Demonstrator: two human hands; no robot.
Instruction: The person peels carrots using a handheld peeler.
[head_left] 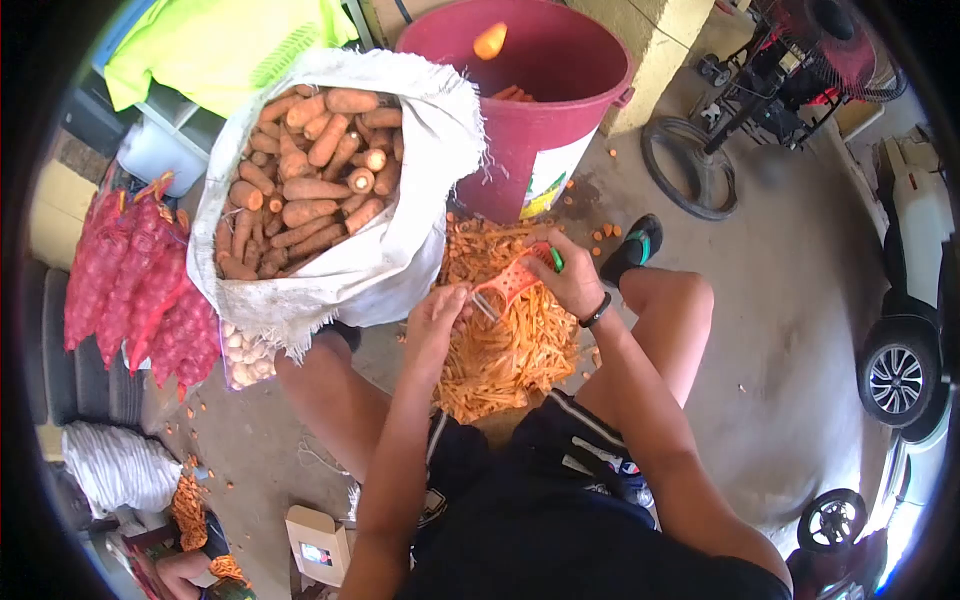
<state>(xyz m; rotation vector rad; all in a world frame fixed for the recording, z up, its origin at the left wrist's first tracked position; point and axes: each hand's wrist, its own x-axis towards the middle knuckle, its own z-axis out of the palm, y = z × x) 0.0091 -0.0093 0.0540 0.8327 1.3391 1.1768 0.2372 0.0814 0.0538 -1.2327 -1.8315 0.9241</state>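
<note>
Beyond the right hand point(570, 280) stands a round maroon plastic bucket point(560, 70); its label point(545, 180) is unreadable. Left of the left hand point(437, 318), a woven white sack point(400, 250) holds rough carrots point(310, 170). Under both hands lie stringy peelings point(510, 350). Right hand grips an orange plastic peeler point(510, 283); left hand curls beside its blade, contents indiscernible.

The white sack point(400, 260) stands open, full of unpeeled carrots point(310, 170). Just right of the sack and below its mouth, the right hand point(572, 282) grips an orange peeler point(510, 283) over a heap of carrot peelings point(510, 350). The left hand point(438, 318) meets the peeler's blade end, fingertips bunched; whether they pinch anything is unclear. Behind the sack, to its right, stands a red bucket point(560, 120); to its left lie red mesh bags point(130, 290).
</note>
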